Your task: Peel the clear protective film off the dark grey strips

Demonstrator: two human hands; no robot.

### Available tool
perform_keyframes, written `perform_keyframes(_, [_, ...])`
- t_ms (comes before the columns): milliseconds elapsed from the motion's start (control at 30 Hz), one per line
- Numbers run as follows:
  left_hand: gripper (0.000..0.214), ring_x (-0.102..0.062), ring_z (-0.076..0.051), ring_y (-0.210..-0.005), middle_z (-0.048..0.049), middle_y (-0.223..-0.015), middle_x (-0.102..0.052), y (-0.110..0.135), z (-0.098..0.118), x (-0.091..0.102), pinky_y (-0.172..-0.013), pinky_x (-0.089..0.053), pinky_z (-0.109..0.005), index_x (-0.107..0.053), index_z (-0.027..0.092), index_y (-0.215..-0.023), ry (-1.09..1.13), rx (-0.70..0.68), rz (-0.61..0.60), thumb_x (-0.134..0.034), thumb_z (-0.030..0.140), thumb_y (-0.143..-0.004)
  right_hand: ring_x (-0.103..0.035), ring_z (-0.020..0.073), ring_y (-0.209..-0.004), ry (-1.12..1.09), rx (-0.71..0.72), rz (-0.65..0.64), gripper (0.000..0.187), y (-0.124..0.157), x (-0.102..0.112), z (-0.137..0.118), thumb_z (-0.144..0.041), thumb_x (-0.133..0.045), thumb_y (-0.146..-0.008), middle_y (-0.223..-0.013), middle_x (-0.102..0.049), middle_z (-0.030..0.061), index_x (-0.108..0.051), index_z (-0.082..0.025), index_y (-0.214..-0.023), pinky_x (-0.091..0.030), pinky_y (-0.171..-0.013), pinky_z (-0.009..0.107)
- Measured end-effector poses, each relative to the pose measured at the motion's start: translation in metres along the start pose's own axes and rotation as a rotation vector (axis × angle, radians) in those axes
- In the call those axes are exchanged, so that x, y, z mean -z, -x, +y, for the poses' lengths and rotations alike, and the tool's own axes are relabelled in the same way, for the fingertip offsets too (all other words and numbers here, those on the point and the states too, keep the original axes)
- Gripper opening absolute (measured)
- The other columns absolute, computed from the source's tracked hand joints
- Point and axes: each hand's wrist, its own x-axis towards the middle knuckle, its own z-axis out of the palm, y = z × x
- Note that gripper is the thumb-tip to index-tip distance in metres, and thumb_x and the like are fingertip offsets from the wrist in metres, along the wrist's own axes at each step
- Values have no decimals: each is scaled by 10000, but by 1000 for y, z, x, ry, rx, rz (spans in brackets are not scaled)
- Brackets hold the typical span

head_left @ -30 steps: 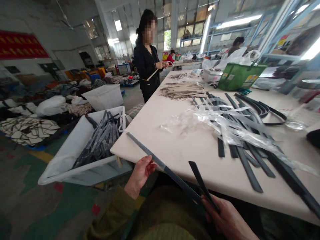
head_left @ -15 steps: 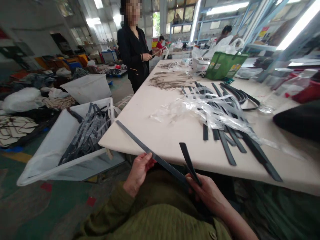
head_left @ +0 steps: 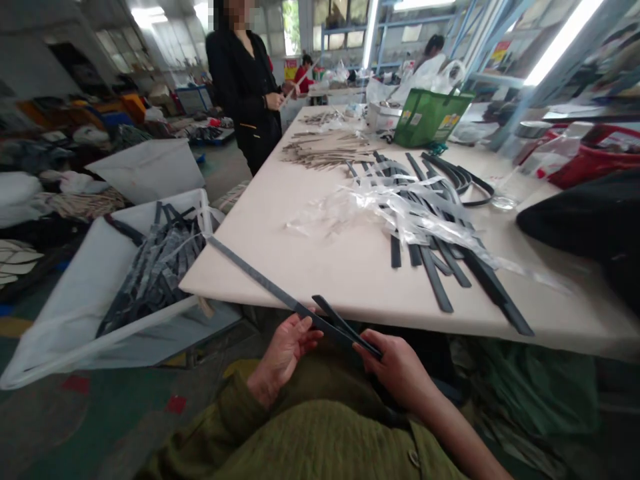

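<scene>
A long dark strip [head_left: 260, 283] was held in front of the body, just below the near edge of the desk [head_left: 325, 267]. The right hand [head_left: 395, 363] was clamped on the strip's near end, with the thumb pressed on top. A shorter dark end [head_left: 333, 315] was gripped in the same hand and lay close along the long strip, at a slight angle to it. The left hand [head_left: 285, 350] was closed lightly on the long strip further along, the fingertips set against its underside. From there the strip ran up and to the left, and its far tip was seen over the white bin [head_left: 100, 267] beside the desk, in which a heap of grey strips [head_left: 155, 267] was piled.

On the desk, a spread of dark strips [head_left: 435, 280] was laid out well apart from the hands, partly covered by clear plastic wrappers [head_left: 400, 213]. Farther back, a bundle of tan strips [head_left: 325, 150] and a green bag [head_left: 430, 117] were placed. At the far left corner of the desk, a person in black [head_left: 245, 80] was standing.
</scene>
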Motion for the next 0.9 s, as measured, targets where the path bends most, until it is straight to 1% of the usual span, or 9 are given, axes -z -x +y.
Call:
perform_keyframes(100, [340,-709,-158,-697,-41,-828,-729,-6,5,9,-531,-545,-207,-680,144,-883,103,-42,109,-863,335,-670,-566,163,-509,-50,-18,-50,350,4,1,16,-447,-417,-926,-559,-617,3,-536,-217,-691,-365,-518,251])
perform_keyframes(167, [318,-693,-137,-665,-45,-808,-730,-11,7,13,-526,-535,-197,-683,135,-872,128,-83,152,-855,326,-685,-568,169,-500,-65,-49,-80,374,9,0,30,-487,-401,-920,-554,-620,11,-559,-213,-720,-369,-497,251])
perform_keyframes(233, [306,-673,-120,-626,-36,-760,-724,-16,7,15,-518,-520,-185,-682,132,-837,112,-110,150,-868,305,-666,-582,178,-512,-70,-67,-92,401,14,-4,41,-522,-395,-913,-567,-634,21,-588,-209,-755,-366,-480,252])
perform_keyframes(300, [321,-663,-113,-613,-32,-733,-720,-18,3,15,-518,-506,-178,-684,130,-816,84,-111,125,-883,311,-641,-596,179,-527,-71,-68,-112,410,17,-8,45,-536,-399,-908,-579,-646,24,-601,-211,-759,-370,-482,248])
perform_keyframes(467, [380,-648,-111,-613,-25,-712,-712,-11,-8,13,-538,-480,-188,-694,134,-810,33,-51,91,-897,373,-595,-601,160,-523,-66,-60,-189,351,12,-15,30,-486,-434,-912,-565,-640,-3,-583,-222,-735,-375,-498,233])
perform_keyframes(600, [383,-636,-121,-624,-26,-690,-698,1,-15,10,-582,-467,-209,-692,128,-776,-20,-38,62,-901,378,-575,-593,164,-527,-54,-6,-155,351,-4,-20,10,-447,-429,-930,-567,-630,5,-561,-206,-712,-370,-507,238])
perform_keyframes(733, [348,-604,-113,-612,-30,-668,-678,8,-22,5,-605,-444,-214,-709,106,-783,-77,-42,-39,-884,352,-611,-603,178,-551,-113,73,-137,352,-22,-29,-5,-444,-428,-942,-589,-640,12,-587,-201,-744,-400,-534,246])
perform_keyframes(800, [322,-592,-112,-611,-30,-669,-672,8,-23,5,-610,-437,-217,-712,105,-775,-78,-62,-60,-876,339,-625,-607,179,-548,-181,52,-180,377,-24,-29,-4,-481,-425,-941,-618,-650,18,-593,-200,-754,-413,-526,244])
perform_keyframes(900, [306,-601,-122,-641,-46,-737,-698,3,-19,8,-635,-444,-228,-720,118,-806,-72,-102,-39,-852,354,-662,-582,170,-502,-309,-41,-276,481,-12,-23,12,-618,-441,-904,-633,-646,28,-600,-192,-746,-410,-472,237])
